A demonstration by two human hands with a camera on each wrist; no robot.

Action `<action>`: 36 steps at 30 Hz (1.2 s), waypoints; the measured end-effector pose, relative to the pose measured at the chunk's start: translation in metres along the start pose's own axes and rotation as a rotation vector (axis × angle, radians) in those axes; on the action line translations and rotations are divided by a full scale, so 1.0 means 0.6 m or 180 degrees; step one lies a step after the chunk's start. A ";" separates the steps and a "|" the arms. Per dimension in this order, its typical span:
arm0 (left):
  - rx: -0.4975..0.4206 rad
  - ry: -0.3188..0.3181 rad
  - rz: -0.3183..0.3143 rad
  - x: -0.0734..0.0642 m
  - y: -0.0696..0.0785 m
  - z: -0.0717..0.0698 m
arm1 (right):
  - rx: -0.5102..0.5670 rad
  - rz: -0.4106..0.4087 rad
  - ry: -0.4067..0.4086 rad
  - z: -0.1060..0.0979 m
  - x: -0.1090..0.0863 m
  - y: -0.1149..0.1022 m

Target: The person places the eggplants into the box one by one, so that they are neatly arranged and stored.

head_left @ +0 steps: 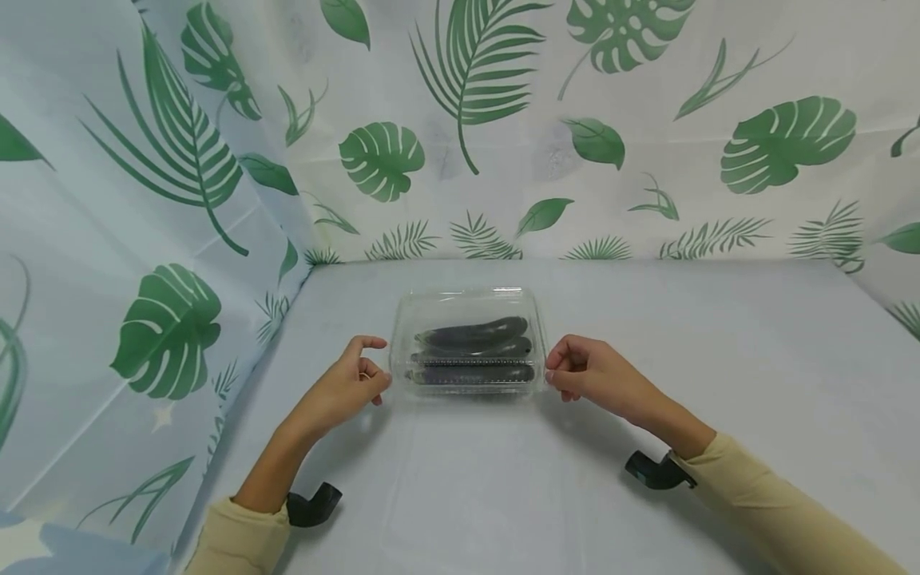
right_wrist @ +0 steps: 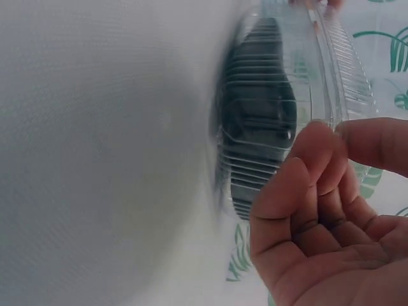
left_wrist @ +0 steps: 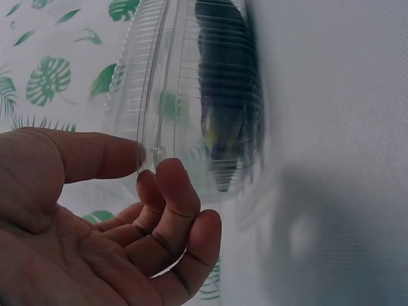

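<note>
A clear plastic clamshell container with its lid down holds three long, dark eggplants lying side by side. At its left end, my left hand pinches the rim between thumb and fingers, the others loosely curled, as the left wrist view shows. The opposite end is pinched at the rim seam by my right hand. In the right wrist view, the thumb lies on the lid side and curled fingers meet it from the base side. Ribbed plastic walls partly blur the eggplants in both wrist views.
The container stands over a white-covered table. A leaf-printed curtain hangs behind the table and along its left side. Black wrist mounts stick out by both sleeves.
</note>
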State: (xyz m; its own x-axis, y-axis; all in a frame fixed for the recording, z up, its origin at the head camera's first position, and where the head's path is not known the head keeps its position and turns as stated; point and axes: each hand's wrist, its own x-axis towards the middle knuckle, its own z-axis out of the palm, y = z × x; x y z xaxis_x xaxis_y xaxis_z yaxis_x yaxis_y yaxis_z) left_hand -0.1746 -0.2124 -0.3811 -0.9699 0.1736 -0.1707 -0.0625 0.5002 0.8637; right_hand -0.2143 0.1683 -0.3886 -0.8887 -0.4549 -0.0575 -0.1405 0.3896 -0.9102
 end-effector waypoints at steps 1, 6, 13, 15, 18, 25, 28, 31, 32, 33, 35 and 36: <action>-0.0032 -0.0006 -0.0035 0.001 -0.002 0.000 | 0.0015 0.0018 -0.0015 0.000 0.000 0.000; -0.0132 -0.0075 -0.0202 0.005 -0.012 -0.001 | 0.0295 0.0301 -0.0115 0.000 -0.001 0.004; -0.0731 -0.0347 -0.0362 0.014 -0.033 -0.005 | 0.0990 0.0732 -0.0456 -0.005 -0.005 0.020; -0.0886 -0.0501 -0.0340 0.016 -0.039 -0.007 | 0.1179 0.0761 -0.0604 -0.005 -0.006 0.027; -0.1039 -0.0752 -0.0235 0.020 -0.049 -0.010 | 0.1426 0.0758 -0.0824 -0.003 -0.006 0.033; -0.1189 -0.0953 -0.0013 0.023 -0.062 -0.011 | 0.1762 0.0573 -0.1116 0.006 -0.002 0.041; -0.1205 -0.0991 0.0047 0.024 -0.063 -0.010 | 0.1799 0.0526 -0.1114 0.006 -0.002 0.042; -0.1206 -0.1020 0.0087 0.024 -0.063 -0.010 | 0.1823 0.0472 -0.1104 0.005 -0.002 0.044; -0.1205 -0.1021 0.0094 0.025 -0.063 -0.010 | 0.1827 0.0458 -0.1092 0.006 -0.002 0.044; -0.1210 -0.1024 0.0100 0.025 -0.063 -0.010 | 0.1826 0.0447 -0.1073 0.006 -0.002 0.044; -0.1219 -0.1017 0.0102 0.025 -0.063 -0.010 | 0.1812 0.0441 -0.1019 0.006 -0.002 0.044; -0.1224 -0.1016 0.0107 0.025 -0.063 -0.010 | 0.1793 0.0447 -0.0986 0.007 -0.002 0.044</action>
State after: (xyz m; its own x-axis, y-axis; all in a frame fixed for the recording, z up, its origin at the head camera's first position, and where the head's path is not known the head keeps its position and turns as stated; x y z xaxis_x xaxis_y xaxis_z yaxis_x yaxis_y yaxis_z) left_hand -0.1881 -0.2339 -0.4136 -0.8563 0.4651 -0.2245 -0.1730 0.1513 0.9732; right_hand -0.2152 0.1760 -0.4144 -0.7033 -0.6725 -0.2303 0.2925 0.0215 -0.9560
